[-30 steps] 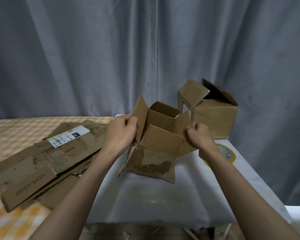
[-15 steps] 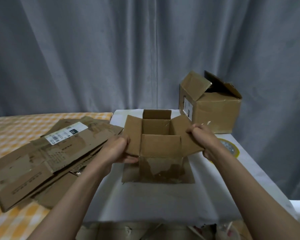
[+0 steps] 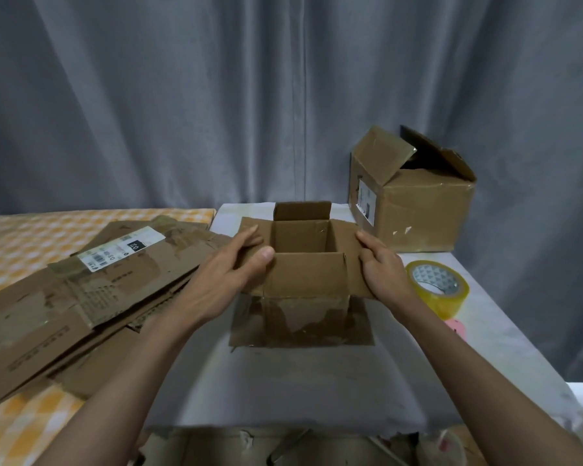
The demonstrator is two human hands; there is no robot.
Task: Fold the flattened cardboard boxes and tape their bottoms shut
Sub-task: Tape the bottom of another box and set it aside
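Both hands, left (image 3: 226,280) and right (image 3: 382,269), grip opposite top flaps of the small brown cardboard box (image 3: 305,280) standing opened on the white table (image 3: 283,381), so flipping it to tape its bottom likely comes next.

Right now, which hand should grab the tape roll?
Probably the right hand: the tape roll lies just beside it, while the left hand grips the box flap on the far side.

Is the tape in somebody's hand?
No, the tape lies on the table beside the right hand, which holds the box.
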